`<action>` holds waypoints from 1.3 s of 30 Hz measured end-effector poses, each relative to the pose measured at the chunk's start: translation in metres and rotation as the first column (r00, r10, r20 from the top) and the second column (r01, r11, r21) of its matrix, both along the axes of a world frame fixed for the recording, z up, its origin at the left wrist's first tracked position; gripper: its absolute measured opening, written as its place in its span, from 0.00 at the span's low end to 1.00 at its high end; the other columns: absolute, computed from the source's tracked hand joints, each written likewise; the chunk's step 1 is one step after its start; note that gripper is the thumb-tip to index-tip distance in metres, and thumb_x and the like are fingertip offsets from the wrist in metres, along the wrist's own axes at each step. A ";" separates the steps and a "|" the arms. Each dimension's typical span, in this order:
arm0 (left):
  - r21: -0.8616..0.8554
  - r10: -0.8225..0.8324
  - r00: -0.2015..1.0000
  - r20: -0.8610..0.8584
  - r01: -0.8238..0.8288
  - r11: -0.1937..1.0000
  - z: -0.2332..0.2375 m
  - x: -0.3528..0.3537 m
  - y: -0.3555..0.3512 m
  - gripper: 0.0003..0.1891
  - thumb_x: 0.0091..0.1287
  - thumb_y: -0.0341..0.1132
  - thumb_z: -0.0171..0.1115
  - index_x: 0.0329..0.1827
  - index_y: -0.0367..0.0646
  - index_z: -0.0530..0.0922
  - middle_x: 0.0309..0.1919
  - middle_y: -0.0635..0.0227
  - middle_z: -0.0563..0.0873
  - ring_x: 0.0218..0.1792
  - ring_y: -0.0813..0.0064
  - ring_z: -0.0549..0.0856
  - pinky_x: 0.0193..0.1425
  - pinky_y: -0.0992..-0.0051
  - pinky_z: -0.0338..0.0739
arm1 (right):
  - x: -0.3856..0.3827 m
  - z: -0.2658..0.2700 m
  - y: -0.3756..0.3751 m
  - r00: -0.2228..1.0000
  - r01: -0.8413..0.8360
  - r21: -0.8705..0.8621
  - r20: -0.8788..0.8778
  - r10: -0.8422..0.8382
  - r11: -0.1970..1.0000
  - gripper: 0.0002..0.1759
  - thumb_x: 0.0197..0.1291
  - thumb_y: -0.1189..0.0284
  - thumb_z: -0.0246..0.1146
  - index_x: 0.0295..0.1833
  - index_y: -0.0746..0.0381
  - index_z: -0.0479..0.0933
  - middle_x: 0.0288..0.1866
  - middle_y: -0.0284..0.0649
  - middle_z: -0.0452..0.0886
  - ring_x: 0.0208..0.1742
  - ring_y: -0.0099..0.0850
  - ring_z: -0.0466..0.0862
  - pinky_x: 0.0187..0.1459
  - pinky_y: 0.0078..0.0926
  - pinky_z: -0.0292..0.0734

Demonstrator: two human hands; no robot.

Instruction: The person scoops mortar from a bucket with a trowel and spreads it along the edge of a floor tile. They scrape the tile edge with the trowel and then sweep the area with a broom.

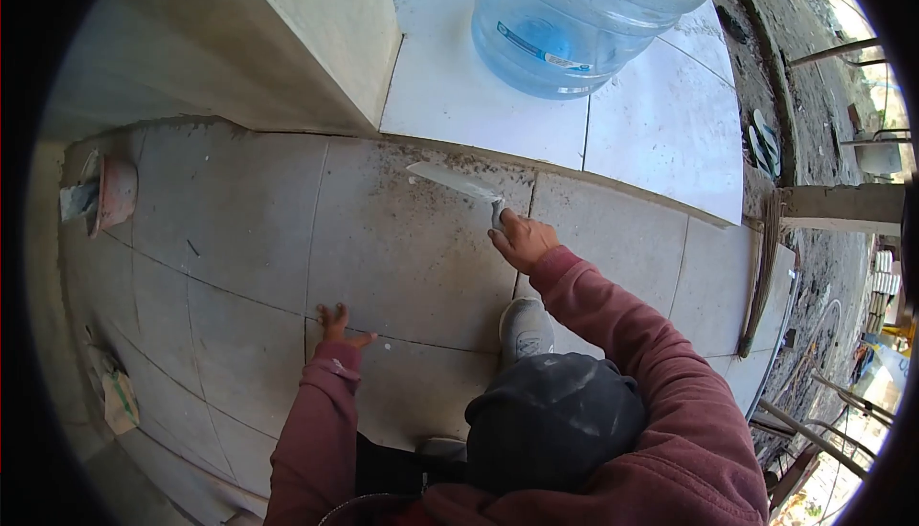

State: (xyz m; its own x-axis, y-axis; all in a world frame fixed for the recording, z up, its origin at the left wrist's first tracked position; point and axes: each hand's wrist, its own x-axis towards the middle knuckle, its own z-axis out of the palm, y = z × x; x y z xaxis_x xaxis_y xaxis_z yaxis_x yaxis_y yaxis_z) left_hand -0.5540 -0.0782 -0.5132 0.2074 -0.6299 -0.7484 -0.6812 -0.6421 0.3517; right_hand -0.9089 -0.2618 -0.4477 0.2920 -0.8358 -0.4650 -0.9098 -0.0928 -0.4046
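My right hand [522, 240] is wrapped round the handle of a trowel [452, 181]. The long, pale blade points left, over a patch of dark crumbs on the grey floor tiles [412, 258], close beside the edge of the raised white tiled step. Whether the blade touches the floor cannot be made out. Lower left, my left hand [342, 325] has its fingers spread at the floor tiles near a joint, holding nothing. Both arms wear dusty dark red sleeves.
A large clear blue water bottle [589, 23] stands on the white tiled step [479, 110]. A reddish bucket [117, 196] is at the far left, a torn bag [120, 402] below it. A stick broom [763, 282] and slippers [764, 146] lie right. A wall corner [330, 38] rises upper left.
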 end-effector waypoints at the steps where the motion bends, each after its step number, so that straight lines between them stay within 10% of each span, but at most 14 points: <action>1: 0.017 -0.002 1.000 0.004 0.002 1.000 -0.001 -0.001 0.000 0.57 0.38 0.53 0.74 0.69 0.44 0.48 0.67 0.44 0.31 0.68 0.46 0.34 0.68 0.61 0.47 | 0.008 -0.002 0.003 0.996 -0.057 -0.068 0.069 0.062 0.996 0.18 0.58 0.58 0.49 0.41 0.62 0.67 0.33 0.52 0.78 0.35 0.48 0.79 0.35 0.43 0.74; 11: 0.085 -0.054 0.998 0.034 0.051 0.995 -0.005 0.001 0.000 0.60 0.36 0.55 0.74 0.70 0.44 0.46 0.66 0.42 0.28 0.68 0.44 0.32 0.69 0.60 0.45 | 0.070 -0.015 -0.037 0.946 -0.318 -0.250 -0.028 0.322 0.914 0.18 0.57 0.66 0.54 0.53 0.59 0.64 0.40 0.49 0.73 0.39 0.45 0.78 0.34 0.40 0.75; 18: 0.216 -0.128 0.988 0.087 0.107 0.970 0.005 -0.006 -0.015 0.54 0.41 0.56 0.70 0.69 0.44 0.50 0.67 0.44 0.30 0.68 0.45 0.36 0.69 0.58 0.47 | -0.058 0.012 0.037 0.986 -0.061 -0.135 -0.164 0.039 0.989 0.24 0.52 0.68 0.59 0.56 0.54 0.64 0.40 0.47 0.74 0.41 0.44 0.77 0.37 0.42 0.74; 19: 0.254 -0.148 0.982 0.115 0.115 0.960 0.009 -0.009 -0.020 0.51 0.44 0.56 0.69 0.68 0.44 0.51 0.68 0.45 0.32 0.69 0.46 0.38 0.68 0.57 0.49 | -0.084 0.006 0.056 0.951 -0.291 -0.260 -0.179 0.250 0.921 0.23 0.51 0.67 0.60 0.53 0.57 0.66 0.40 0.47 0.74 0.41 0.44 0.77 0.38 0.42 0.74; 22: 0.398 -0.109 0.989 0.105 0.059 0.916 0.086 -0.014 -0.049 0.38 0.54 0.54 0.60 0.67 0.53 0.57 0.70 0.62 0.49 0.67 0.58 0.58 0.62 0.57 0.63 | -0.143 0.004 0.118 0.957 0.177 0.002 -0.235 -0.172 0.984 0.26 0.47 0.64 0.63 0.52 0.61 0.66 0.40 0.52 0.77 0.41 0.55 0.75 0.42 0.47 0.71; 25: 0.481 -0.118 0.992 -0.038 0.122 0.868 0.067 -0.014 -0.065 0.39 0.55 0.58 0.57 0.68 0.57 0.54 0.69 0.63 0.51 0.65 0.58 0.62 0.61 0.56 0.63 | -0.127 -0.012 0.074 0.992 -0.068 -0.058 -0.109 0.062 0.996 0.29 0.47 0.61 0.64 0.52 0.63 0.64 0.36 0.54 0.78 0.40 0.54 0.77 0.42 0.46 0.72; 29: 0.503 0.000 0.982 0.189 -0.097 0.859 0.052 0.011 -0.051 0.40 0.55 0.62 0.54 0.69 0.59 0.53 0.69 0.62 0.52 0.65 0.58 0.61 0.63 0.55 0.59 | -0.036 0.012 -0.006 0.937 -0.347 -0.148 -0.087 0.338 0.926 0.29 0.47 0.61 0.64 0.52 0.63 0.64 0.36 0.54 0.78 0.40 0.54 0.77 0.42 0.46 0.72; 39: 0.365 0.197 0.971 0.135 -0.233 0.902 0.026 -0.001 0.005 0.40 0.55 0.62 0.53 0.69 0.58 0.53 0.69 0.62 0.53 0.65 0.57 0.61 0.63 0.55 0.59 | -0.009 0.100 -0.072 0.851 -0.521 -0.241 -0.216 0.478 0.819 0.28 0.47 0.60 0.64 0.51 0.63 0.64 0.35 0.54 0.78 0.39 0.54 0.77 0.40 0.47 0.72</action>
State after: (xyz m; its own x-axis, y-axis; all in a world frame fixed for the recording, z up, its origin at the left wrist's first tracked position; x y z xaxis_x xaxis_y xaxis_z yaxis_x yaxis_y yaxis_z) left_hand -0.5547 -0.0735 -0.4868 0.3856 -0.2386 -0.8913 -0.5293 -0.8484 -0.0019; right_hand -0.9180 -0.3334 -0.3474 0.6555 -0.6924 -0.3014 -0.7510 -0.6397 -0.1639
